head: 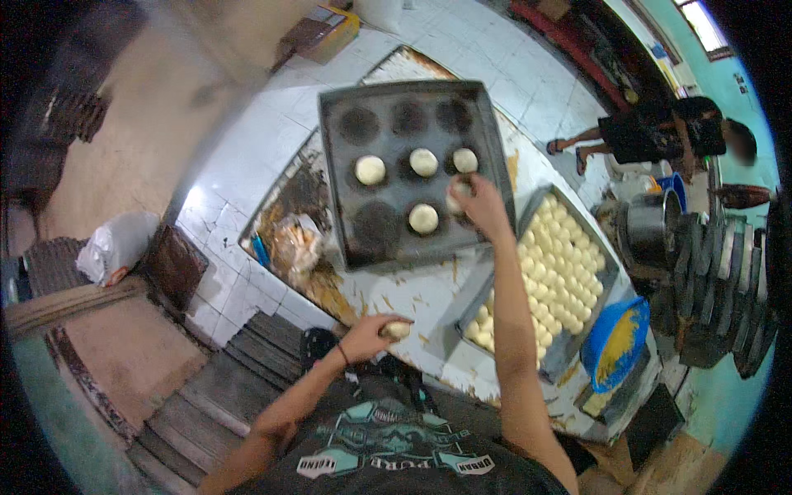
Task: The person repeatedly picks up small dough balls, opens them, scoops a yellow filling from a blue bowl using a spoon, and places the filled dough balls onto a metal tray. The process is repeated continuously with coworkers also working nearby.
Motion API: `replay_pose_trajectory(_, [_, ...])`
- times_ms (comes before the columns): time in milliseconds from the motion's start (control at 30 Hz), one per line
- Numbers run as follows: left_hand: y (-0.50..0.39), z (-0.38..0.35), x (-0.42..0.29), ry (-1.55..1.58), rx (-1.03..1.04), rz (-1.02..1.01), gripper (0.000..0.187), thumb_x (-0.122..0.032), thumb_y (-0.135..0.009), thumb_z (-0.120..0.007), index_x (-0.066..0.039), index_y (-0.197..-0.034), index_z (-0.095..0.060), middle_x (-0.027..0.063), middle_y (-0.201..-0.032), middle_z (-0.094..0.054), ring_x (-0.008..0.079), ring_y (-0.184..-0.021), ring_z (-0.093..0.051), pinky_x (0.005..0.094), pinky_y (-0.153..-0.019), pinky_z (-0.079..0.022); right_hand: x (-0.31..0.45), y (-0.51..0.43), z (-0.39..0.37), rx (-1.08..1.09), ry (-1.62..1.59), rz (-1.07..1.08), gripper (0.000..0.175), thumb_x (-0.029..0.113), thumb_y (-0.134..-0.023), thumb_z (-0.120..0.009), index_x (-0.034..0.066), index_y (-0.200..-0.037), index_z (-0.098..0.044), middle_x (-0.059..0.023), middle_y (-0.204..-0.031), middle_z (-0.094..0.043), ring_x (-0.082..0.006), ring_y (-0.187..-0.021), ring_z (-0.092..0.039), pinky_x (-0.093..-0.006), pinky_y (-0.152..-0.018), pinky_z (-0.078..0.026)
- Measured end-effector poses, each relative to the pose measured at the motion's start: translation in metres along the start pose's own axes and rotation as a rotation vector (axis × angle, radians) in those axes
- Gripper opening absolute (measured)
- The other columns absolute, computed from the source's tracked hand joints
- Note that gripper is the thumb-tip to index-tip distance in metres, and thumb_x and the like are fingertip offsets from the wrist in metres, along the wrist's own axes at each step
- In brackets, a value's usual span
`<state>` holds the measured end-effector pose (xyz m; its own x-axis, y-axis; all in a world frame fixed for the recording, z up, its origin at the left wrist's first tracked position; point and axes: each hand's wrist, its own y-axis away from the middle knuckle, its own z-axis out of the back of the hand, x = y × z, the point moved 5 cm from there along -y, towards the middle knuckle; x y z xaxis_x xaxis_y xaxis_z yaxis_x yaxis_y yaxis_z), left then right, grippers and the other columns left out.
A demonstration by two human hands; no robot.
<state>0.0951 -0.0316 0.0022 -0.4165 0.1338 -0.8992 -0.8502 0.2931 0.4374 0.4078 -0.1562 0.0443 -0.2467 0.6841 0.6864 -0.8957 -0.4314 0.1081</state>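
Note:
A dark metal baking tray (390,185) lies on a worn white table. Several pale dough balls (424,218) sit in it, among dark round marks. My right hand (479,201) is over the tray's right side, its fingers on a dough ball (459,193). Near the table's front edge, my left hand (371,337) holds another dough ball (396,330). To the right, a second metal tray (597,297) is filled with rows of small dough balls (557,266), and my right forearm passes over its left part.
Beside the filled tray stands a blue basin (619,343) with yellow material inside. A clear plastic bag (298,244) lies left of the baking tray. Stacked trays (721,278) and a metal pot (649,226) are at the right. Another person (668,133) stands farther back.

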Motion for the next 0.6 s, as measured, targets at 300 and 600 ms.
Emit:
replay_pose_trajectory(300, [0.06,0.057,0.069,0.094,-0.176,0.191,0.052,-0.013,-0.082,-0.072,-0.013,-0.13,-0.052,0.0141,-0.118,-0.063,0.0273,-0.11,-0.061,0.0373,-0.094,-0.048,-0.034,-0.201,-0.036,-0.252,0.397,0.119,0.056,0.042,-0.089,-0.058,0.0014,-0.129,-0.053,-0.0252,-0.134,-0.049,-0.0388,-0.122,-0.05,-0.0429,-0.1,-0.042])
replay_pose_trajectory(600, [0.046,0.044,0.074,0.123,-0.143,0.104,0.05,-0.018,-0.079,-0.076,-0.009,-0.124,-0.057,0.0126,-0.104,-0.065,0.0239,-0.092,-0.065,0.0351,-0.083,-0.05,-0.036,-0.167,-0.064,-0.107,0.626,0.154,0.072,0.046,-0.094,-0.047,-0.0062,-0.142,-0.034,-0.0242,-0.146,-0.037,-0.0356,-0.139,-0.03,-0.0413,-0.114,-0.027])
